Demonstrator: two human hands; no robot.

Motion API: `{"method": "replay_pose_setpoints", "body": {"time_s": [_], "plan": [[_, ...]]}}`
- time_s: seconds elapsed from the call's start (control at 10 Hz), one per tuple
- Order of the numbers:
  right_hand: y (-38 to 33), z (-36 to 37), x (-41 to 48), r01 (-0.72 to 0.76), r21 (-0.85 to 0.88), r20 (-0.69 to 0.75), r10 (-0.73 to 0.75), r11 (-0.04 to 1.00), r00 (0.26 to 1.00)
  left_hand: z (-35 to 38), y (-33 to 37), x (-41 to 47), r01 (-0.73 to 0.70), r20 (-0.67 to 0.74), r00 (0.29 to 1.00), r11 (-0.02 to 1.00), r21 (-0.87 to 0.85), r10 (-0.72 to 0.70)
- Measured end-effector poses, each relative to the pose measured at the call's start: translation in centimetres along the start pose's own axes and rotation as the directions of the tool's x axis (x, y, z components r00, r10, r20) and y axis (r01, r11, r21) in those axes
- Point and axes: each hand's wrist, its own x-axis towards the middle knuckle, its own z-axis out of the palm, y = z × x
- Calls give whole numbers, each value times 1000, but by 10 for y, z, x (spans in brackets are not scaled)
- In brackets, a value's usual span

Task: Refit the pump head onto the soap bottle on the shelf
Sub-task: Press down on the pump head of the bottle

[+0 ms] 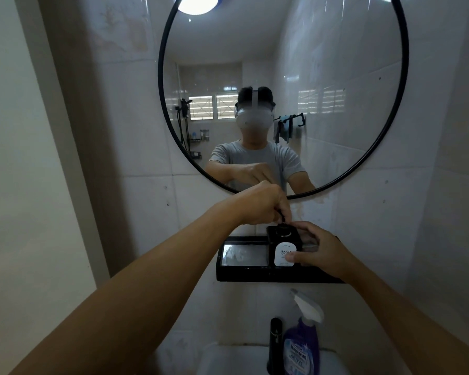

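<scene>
A square black soap bottle (282,240) with a white "HAND SOAP" label stands on a black wall shelf (255,276) under the mirror. My right hand (318,251) wraps the bottle's right side, thumb on the label. Directly above the bottle's round neck, my left hand (263,204) is closed on the black pump head (280,215); only a thin dark piece of it shows below my fingers, close to the neck. Whether that piece enters the neck cannot be made out.
A round black-framed mirror (401,85) hangs above the shelf. The shelf's left half has a shiny floor. Below stand a purple spray bottle (302,345) and a black tap (275,345) at a white basin (228,361). Tiled walls close in on both sides.
</scene>
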Motion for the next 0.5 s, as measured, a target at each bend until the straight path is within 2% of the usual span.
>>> {"method": "replay_pose_setpoints", "body": {"time_s": [0.3, 0.4, 0.5], "plan": [[1, 1, 1, 11, 7, 6, -11, 1000, 1000, -4, 5, -7, 29, 15, 999, 999, 23, -29], [3, 1, 1, 15, -9, 18, -15, 1000, 1000, -14, 8, -16, 71, -66, 995, 997, -2, -71], [0, 4, -1, 57, 15, -58, -56, 998, 997, -12, 16, -50, 100, -258, 956, 982, -163, -140]]}}
